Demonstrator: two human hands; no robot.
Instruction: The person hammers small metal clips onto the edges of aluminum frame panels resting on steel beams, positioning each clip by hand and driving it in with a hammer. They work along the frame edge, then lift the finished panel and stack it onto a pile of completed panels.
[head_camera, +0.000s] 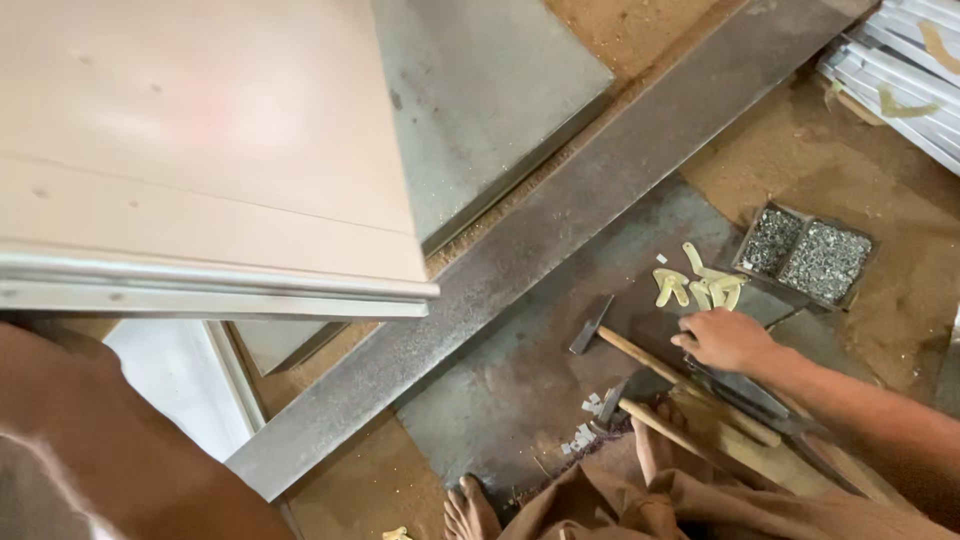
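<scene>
My right hand (725, 340) reaches in from the right, knuckles up, with fingertips down on a dark metal floor plate (500, 380). It lies over the wooden handle of a hammer (633, 351) and just below several pale yellow plastic pieces (700, 285). Whether its fingers pinch anything is hidden. My left arm (110, 450) fills the lower left corner, and its hand is out of sight under a large pale board (200, 150) with an aluminium edge. A second hammer (652, 421) lies beside my foot (655, 455).
A two-compartment tray of small screws (808, 255) sits right of the plastic pieces. A long steel bar (560, 230) runs diagonally. A grey metal plate (480, 90) lies under the board. Aluminium profiles (900, 70) are stacked at the top right. Sawdust covers the floor (800, 160).
</scene>
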